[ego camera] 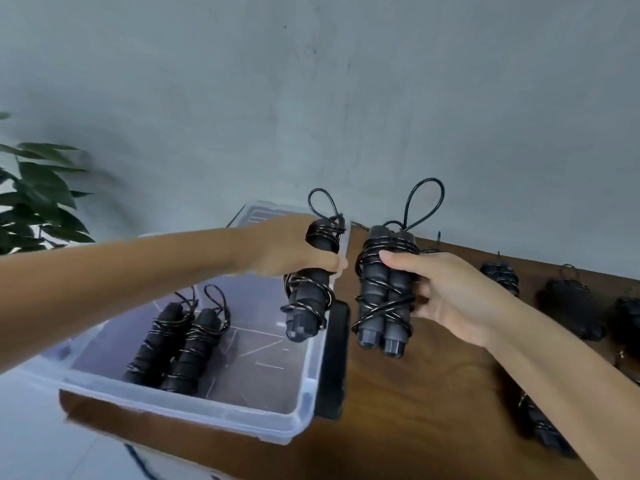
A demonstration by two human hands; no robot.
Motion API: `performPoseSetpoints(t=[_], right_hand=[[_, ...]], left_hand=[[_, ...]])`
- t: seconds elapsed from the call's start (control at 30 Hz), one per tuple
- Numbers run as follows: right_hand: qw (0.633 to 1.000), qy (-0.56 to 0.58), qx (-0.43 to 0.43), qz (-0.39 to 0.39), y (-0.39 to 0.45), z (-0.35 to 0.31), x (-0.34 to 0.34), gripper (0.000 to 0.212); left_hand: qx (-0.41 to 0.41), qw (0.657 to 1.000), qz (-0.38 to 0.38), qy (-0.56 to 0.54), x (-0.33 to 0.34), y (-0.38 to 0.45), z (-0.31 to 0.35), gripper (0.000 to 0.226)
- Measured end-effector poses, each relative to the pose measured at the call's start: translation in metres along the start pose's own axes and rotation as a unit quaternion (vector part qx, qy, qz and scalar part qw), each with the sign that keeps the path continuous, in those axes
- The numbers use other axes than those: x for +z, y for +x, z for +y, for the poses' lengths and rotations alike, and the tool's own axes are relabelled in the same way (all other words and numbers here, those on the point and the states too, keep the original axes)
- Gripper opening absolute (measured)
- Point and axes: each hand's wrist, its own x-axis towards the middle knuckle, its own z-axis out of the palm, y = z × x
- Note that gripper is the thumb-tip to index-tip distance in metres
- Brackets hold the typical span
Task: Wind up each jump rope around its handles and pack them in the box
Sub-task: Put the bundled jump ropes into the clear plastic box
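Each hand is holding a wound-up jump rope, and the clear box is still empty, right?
Not quite. The head view shows the box already holds two wound ropes. The left hand and right hand do each hold a wound-up rope.

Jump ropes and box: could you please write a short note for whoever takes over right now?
Left hand grips a wound rope above the clear box. Right hand grips another wound rope over the wooden table, beside the box.
Done: two wound ropes lie in the box.
Left: pack both held ropes, then the wound ropes on the table to the right; several show, the count is unclear.
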Motion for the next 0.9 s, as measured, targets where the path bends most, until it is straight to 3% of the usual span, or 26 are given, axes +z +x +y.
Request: performPoseSetpoints(t=[0.33, 0.5, 0.6, 0.73, 0.9], right_hand=[[0.999, -0.046, -0.006, -0.026, 0.003, -0.015, 0.085, 0.033], [0.989, -0.143, 0.019, -0.032, 0.007, -0.005, 0.121, 0.031], [0.975, -0.222, -0.002, -0.005, 0.006, 0.005, 0.141, 0.021], [0.944, -0.330, 0.007, 0.031, 0.013, 0.016, 0.159, 0.034], [0.900, -0.430, 0.067, 0.024, 0.018, 0.026, 0.180, 0.040]], left_hand=[[-0.056, 0.996, -0.034, 0.057, -0.007, -0.021, -0.084, 0.056], [-0.044, 0.990, -0.087, 0.102, 0.001, -0.023, -0.121, 0.062], [-0.028, 0.985, -0.102, 0.139, 0.008, -0.023, -0.135, 0.062], [-0.037, 0.971, -0.133, 0.193, 0.014, -0.023, -0.150, 0.062], [-0.006, 0.955, -0.117, 0.271, 0.021, -0.020, -0.166, 0.063]])
